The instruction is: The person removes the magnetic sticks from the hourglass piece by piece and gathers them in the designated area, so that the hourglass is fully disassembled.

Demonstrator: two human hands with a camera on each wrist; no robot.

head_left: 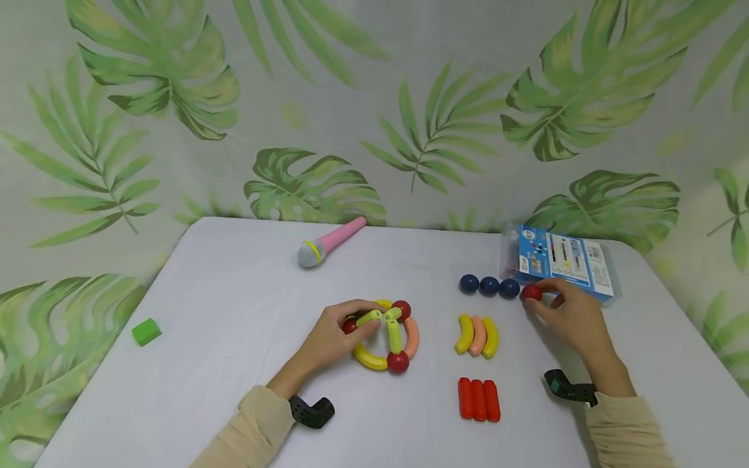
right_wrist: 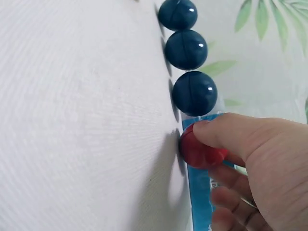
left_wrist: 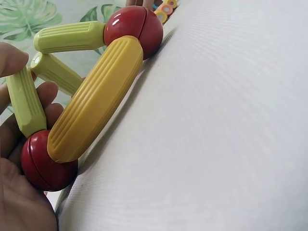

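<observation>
My left hand (head_left: 337, 331) holds a light green rod (left_wrist: 26, 101) with the thumb at its upper end and fingers behind it. That rod rises from a red ball (left_wrist: 48, 161) on a ring of curved yellow (head_left: 370, 359) and pink (head_left: 412, 337) bars joined by red balls. Two more green rods lean inward from the ring's other balls, their tips close together. On the right, my right hand (head_left: 570, 315) pinches a loose red ball (right_wrist: 198, 147) between thumb and fingers, low over the table. It is at the end of a row of dark blue balls (right_wrist: 195, 94).
Yellow and pink curved bars (head_left: 477, 335) lie right of the ring, with red rods (head_left: 479, 400) nearer me. A blue box (head_left: 564, 260) in clear plastic lies behind my right hand. A pink toy microphone (head_left: 330, 242) and a green block (head_left: 146, 332) are on the white table (head_left: 234, 279).
</observation>
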